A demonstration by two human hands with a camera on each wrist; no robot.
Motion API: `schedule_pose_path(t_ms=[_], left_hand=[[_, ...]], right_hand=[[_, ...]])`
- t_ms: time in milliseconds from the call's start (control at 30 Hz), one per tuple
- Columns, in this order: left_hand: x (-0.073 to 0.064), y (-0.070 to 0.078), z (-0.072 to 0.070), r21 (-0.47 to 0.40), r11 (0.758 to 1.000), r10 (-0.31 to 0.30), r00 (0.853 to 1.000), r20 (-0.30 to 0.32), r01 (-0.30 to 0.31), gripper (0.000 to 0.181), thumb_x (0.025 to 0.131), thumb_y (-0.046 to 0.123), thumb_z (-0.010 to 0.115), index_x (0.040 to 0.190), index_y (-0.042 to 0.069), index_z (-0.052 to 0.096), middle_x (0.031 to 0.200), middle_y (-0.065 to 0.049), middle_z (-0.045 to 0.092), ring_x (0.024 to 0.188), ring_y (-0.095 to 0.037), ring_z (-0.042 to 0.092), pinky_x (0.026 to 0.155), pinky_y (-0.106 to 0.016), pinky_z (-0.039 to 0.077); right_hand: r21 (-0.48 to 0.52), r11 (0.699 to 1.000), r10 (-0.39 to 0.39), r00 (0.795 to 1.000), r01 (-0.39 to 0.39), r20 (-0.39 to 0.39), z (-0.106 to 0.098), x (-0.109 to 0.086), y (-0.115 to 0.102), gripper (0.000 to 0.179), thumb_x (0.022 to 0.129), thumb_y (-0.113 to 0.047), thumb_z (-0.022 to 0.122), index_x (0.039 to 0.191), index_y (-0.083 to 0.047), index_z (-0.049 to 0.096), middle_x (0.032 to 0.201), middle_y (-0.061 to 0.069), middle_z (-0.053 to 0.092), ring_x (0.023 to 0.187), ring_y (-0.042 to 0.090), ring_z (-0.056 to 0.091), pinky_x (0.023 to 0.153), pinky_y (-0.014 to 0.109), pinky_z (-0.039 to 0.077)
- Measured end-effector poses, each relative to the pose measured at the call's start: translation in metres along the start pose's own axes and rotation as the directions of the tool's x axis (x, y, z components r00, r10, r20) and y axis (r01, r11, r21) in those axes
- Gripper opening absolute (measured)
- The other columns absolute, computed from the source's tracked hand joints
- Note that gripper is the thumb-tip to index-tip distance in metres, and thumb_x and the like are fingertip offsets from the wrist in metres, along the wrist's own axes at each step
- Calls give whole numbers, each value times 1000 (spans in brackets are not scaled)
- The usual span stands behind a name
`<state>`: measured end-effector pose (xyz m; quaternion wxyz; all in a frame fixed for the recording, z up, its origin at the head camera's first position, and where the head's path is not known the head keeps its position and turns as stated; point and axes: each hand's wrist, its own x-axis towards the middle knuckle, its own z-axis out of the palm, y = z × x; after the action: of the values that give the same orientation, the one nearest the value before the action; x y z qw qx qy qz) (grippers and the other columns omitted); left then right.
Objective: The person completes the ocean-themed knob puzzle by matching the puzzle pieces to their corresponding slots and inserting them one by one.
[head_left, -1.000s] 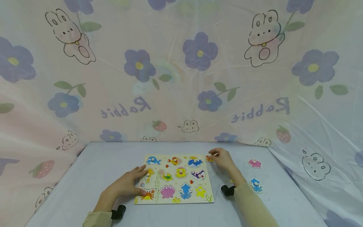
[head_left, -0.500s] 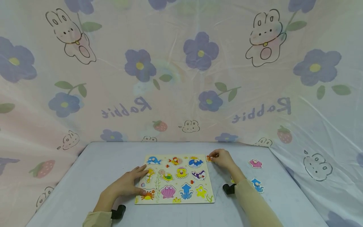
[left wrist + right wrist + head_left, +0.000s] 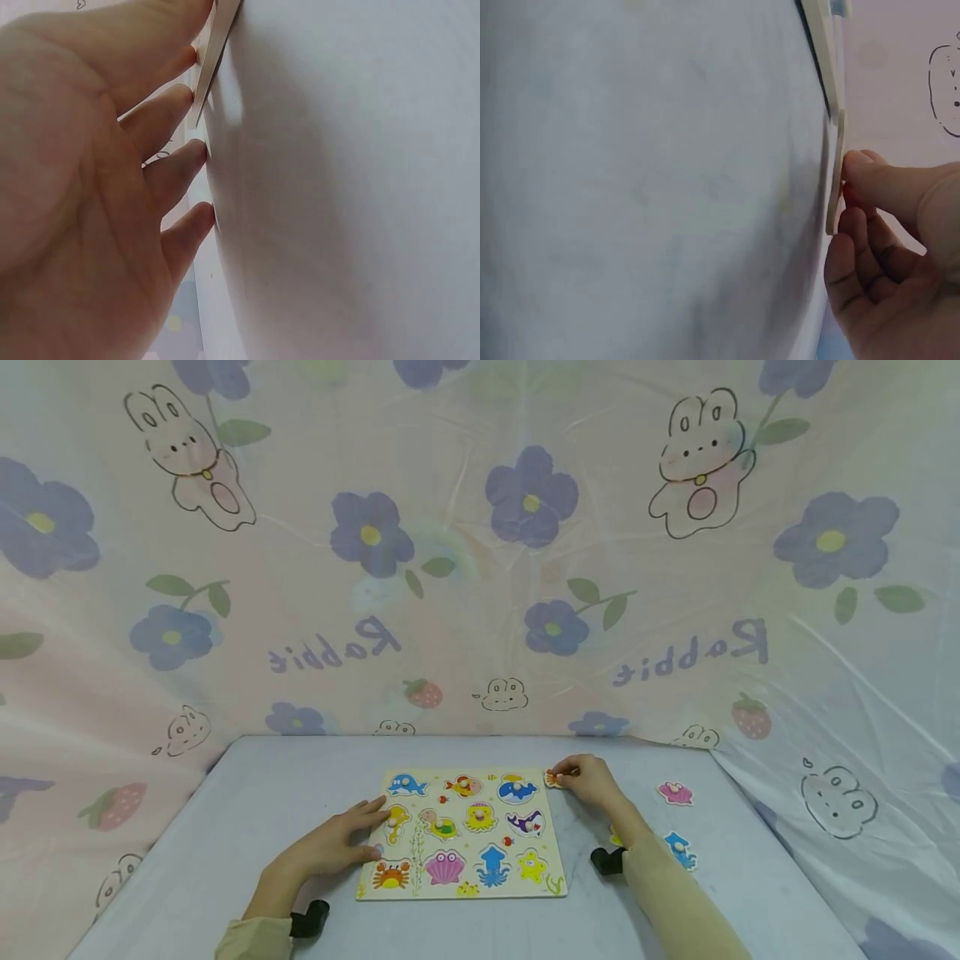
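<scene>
A cream wooden peg puzzle board (image 3: 553, 847) with sea animals lies flat on the table. My left hand (image 3: 330, 843) rests at its left edge, fingers spread and nearly straight, thumb lying apart. In the left wrist view, fingertips (image 3: 187, 96) meet the board's side. At the far right corner of the board, my right hand (image 3: 592, 781) pinches an orange crab puzzle piece (image 3: 552, 779) between thumb and fingers, partly covering it. The right wrist view shows this piece (image 3: 835, 191) edge-on, its red knob between the fingers. A crab picture (image 3: 391, 875) shows in the board's near left corner.
To the right lie a pink shell piece (image 3: 676, 792) and a blue squid piece (image 3: 680, 850). A yellow piece (image 3: 617, 836) is mostly hidden by the right wrist. Black wrist-worn devices sit under both wrists. A printed curtain (image 3: 457, 610) hangs behind the table.
My left thumb has shifted upward along the board's edge, uncovering the crab picture. The right hand has settled its pinch on the crab piece, which has barely moved.
</scene>
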<state>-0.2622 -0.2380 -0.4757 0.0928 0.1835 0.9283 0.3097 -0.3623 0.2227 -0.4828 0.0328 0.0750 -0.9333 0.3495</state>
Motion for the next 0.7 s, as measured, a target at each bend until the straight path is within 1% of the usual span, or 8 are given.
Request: schedule_pose_path(t_ms=[133,233,400,567,633,700], left_hand=[[0,1,0,-15,1000,-12,1000,4,12,64,93,32,78,152,16,56,169,-7,33,155,-47,20,118,-77,16],[1,1,0,-19,1000,-17,1000,2,17,62,94,30,77,151,17,57,169,-7,33,156,-46,20,119,-76,17],[0,0,-1,-17,1000,-11,1000,2,11,61,95,29,75,152,16,56,169,-7,34,156,-46,20,119,-75,17],[0,-1,-1,-8,1000,15,1000,3,-15,58,97,27,73,151,14,57,168,-9,34,155,-47,21,120,-75,16],[1,0,-1,-5,1000,21,1000,1,-21,57,98,25,73,151,14,57,168,-9,34,155,-47,21,120,-74,16],[1,0,-1,-3,1000,23,1000,0,-23,56,98,24,72,151,14,57,168,-9,35,155,-47,22,120,-74,17]], right_hand=[[25,1000,1,1000,0,-21,-3,-5,-3,11,95,-6,74,104,-7,79,101,6,74,87,20,61,75,31,51],[41,999,-11,999,13,-47,-5,-9,-6,11,95,-7,73,105,-7,79,103,7,75,87,20,62,71,29,51],[76,997,-22,997,28,-79,-4,-19,-18,11,95,-9,75,105,-7,80,104,6,75,87,19,63,72,29,52],[140,990,-26,998,35,-60,2,-32,-37,12,95,-12,77,106,-8,79,100,3,75,85,17,62,68,26,52],[169,985,-37,998,45,-51,7,-37,-45,11,94,-13,78,104,-9,79,99,1,75,84,16,62,66,25,53],[184,980,-64,997,71,-40,13,-42,-54,9,93,-13,79,102,-12,80,98,-2,74,83,15,62,66,24,52]])
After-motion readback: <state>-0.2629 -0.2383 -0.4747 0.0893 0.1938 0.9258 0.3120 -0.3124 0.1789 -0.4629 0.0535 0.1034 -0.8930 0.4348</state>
